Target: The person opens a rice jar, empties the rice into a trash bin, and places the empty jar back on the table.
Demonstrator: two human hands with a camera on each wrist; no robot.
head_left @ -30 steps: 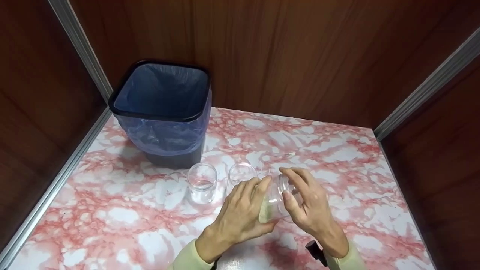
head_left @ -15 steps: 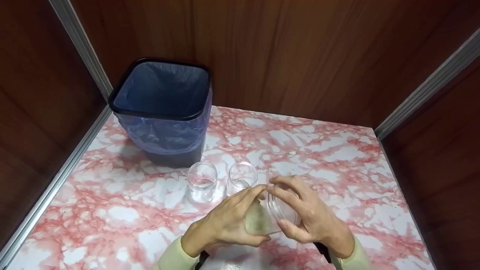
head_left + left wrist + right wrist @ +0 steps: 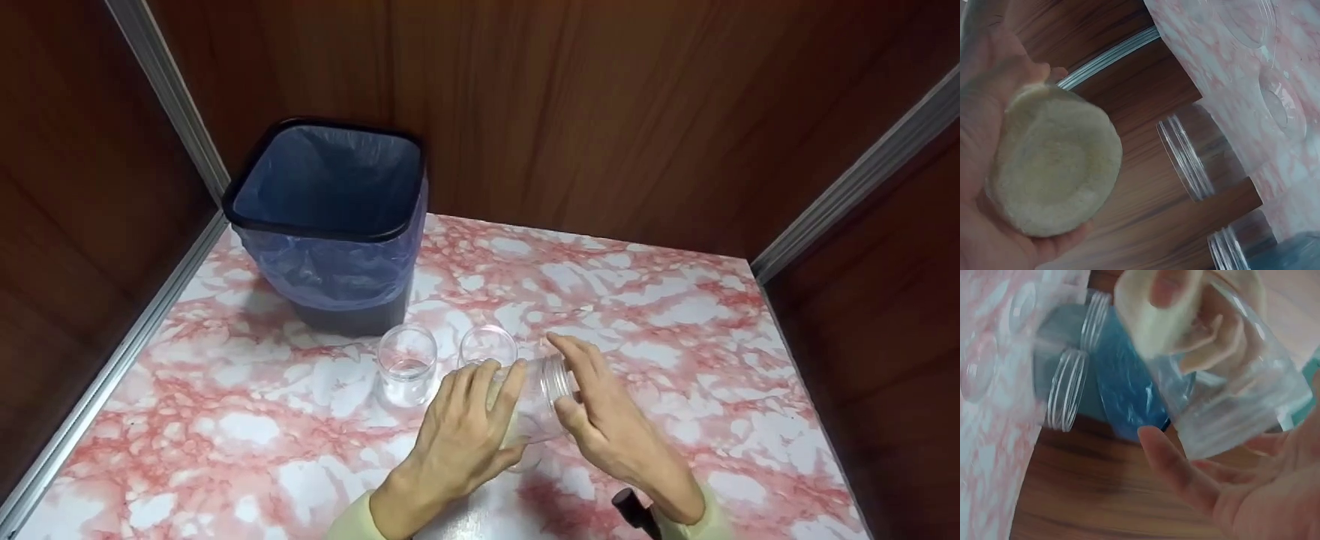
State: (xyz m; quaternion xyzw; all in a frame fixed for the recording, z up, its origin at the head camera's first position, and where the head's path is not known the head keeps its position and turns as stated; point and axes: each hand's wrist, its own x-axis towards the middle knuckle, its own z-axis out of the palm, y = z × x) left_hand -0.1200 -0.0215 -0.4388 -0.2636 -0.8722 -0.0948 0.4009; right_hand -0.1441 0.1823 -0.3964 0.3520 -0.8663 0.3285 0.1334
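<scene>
My left hand (image 3: pixel 461 439) grips the base end of a clear plastic jar (image 3: pixel 534 401), tipped on its side with its threaded mouth to the right. A pale cream, rough-looking layer (image 3: pixel 1055 163) fills the base, facing the left wrist view. Beside the mouth is my right hand (image 3: pixel 611 420), thumb at the rim and fingers extended above it. In the right wrist view its fingers spread apart around the jar's mouth end. Two more clear jars stand upright behind the hands, one on the left (image 3: pixel 406 367) and one (image 3: pixel 489 346) partly hidden by my left hand.
A dark bin (image 3: pixel 352 319) with a bluish liner stands at the back left. Clear round pieces (image 3: pixel 1283 107) lie on the red-and-white marbled table (image 3: pixel 247 427). Brown wood panels (image 3: pixel 600 112) enclose the back and sides.
The jar first came nearer to me and turned, with the right fingers over its mouth. Now it is back farther away, and the right fingers have straightened off the rim.
</scene>
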